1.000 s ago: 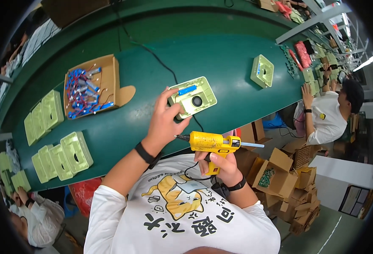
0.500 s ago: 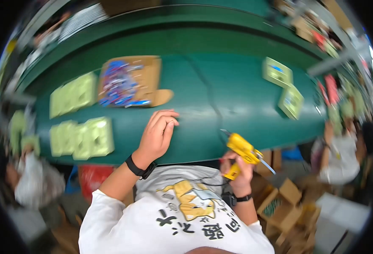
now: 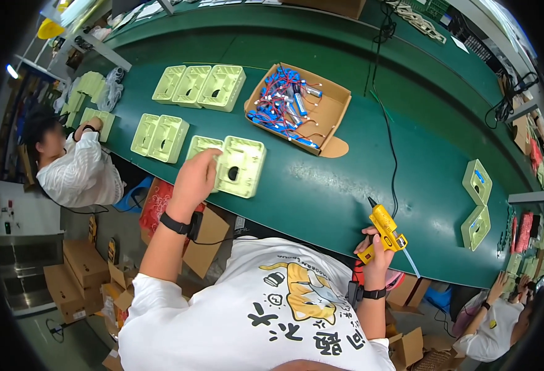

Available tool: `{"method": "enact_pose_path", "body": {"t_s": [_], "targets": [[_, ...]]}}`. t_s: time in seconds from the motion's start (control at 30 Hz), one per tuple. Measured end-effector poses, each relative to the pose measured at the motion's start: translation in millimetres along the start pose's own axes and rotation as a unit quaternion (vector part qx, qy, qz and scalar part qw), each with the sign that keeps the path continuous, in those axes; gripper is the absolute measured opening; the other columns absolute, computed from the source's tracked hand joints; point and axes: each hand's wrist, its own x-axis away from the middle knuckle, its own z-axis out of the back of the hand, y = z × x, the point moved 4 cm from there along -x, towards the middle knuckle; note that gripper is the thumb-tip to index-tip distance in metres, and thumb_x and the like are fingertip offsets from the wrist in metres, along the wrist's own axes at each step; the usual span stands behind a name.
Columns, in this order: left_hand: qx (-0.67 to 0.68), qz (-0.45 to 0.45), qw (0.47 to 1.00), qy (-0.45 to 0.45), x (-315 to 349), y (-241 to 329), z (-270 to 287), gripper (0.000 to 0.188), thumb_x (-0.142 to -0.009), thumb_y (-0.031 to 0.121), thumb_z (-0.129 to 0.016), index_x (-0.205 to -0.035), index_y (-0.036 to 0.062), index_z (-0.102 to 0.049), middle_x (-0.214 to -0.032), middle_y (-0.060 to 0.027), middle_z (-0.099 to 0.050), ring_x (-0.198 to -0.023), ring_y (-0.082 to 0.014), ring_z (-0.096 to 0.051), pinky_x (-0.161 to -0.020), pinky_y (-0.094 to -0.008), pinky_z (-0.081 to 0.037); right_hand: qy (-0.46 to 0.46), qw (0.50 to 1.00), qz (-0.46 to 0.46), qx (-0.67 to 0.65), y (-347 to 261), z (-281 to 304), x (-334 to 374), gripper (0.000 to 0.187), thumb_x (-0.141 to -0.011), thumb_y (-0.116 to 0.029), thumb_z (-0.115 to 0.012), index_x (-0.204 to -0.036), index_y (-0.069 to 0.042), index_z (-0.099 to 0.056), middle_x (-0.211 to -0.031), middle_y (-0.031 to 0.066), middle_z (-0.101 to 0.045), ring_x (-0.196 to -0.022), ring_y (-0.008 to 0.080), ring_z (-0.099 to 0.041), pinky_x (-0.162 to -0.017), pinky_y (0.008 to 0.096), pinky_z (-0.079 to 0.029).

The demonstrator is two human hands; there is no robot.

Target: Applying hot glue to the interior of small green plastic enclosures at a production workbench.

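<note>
My left hand (image 3: 196, 176) reaches over a pair of light green plastic boxes, its fingers curled at the left wall of the nearer open box (image 3: 244, 167). It covers much of the box (image 3: 204, 146) behind it, and the fingertips are partly hidden. My right hand (image 3: 375, 252) grips the handle of a yellow hot glue gun (image 3: 385, 226) above the table's near edge. The gun's dark nozzle points up and left, and a pale glue stick (image 3: 412, 264) sticks out of its back. A cardboard box (image 3: 330, 117) beyond holds many blue battery packs (image 3: 284, 102) with red and black wires.
More light green boxes (image 3: 199, 86) stand at the back left and left. Two boxes (image 3: 476, 227) with blue pieces inside lie far right. A black cord (image 3: 393, 154) crosses the green table (image 3: 321, 198). Co-workers (image 3: 77, 164) sit at either side; cartons (image 3: 86, 266) lie on the floor.
My view has swung, so the table's things appear shifted right. My left hand has moved from bare tabletop onto the green boxes. The glue gun stays in my right hand.
</note>
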Motion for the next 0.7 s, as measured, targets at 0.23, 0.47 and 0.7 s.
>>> {"method": "enact_pose_path", "body": {"t_s": [0.23, 0.47, 0.7], "targets": [[-0.054, -0.233, 0.965, -0.106, -42, 72, -2, 0.021, -0.081, 0.003, -0.089, -0.098, 0.0149, -0.091, -0.117, -0.0047, -0.067, -0.112, -0.0291, -0.069, -0.095, -0.0448, -0.057, 0.012, 1.0, 0.014, -0.021, 5, 10, 2, 0.03, -0.119, -0.022, -0.07, -0.131, 0.005, -0.073, -0.125, 0.023, -0.076, -0.07, 0.0179, -0.068, -0.064, 0.0385, -0.063], [-0.01, -0.289, 0.946, -0.143, -50, 139, -24, 0.007, -0.081, 0.016, -0.092, -0.087, 0.0193, -0.089, -0.107, 0.0005, -0.069, -0.109, -0.0241, -0.068, -0.094, -0.044, -0.052, 0.016, 0.999, 0.019, -0.044, 10, 11, 0, 0.032, -0.118, -0.022, -0.072, -0.132, 0.006, -0.072, -0.125, 0.0247, -0.077, -0.07, 0.0199, -0.069, -0.062, 0.0399, -0.063], [0.086, -0.305, 0.939, -0.134, -51, 197, -78, 0.018, -0.089, 0.023, -0.093, -0.083, 0.0136, -0.079, -0.095, -0.0027, -0.068, -0.097, -0.0259, -0.075, -0.088, -0.0461, -0.053, 0.022, 0.999, 0.022, -0.044, 6, 8, -1, 0.032, -0.118, -0.023, -0.071, -0.131, 0.006, -0.072, -0.124, 0.0237, -0.077, -0.072, 0.0201, -0.069, -0.064, 0.0407, -0.063]]}}
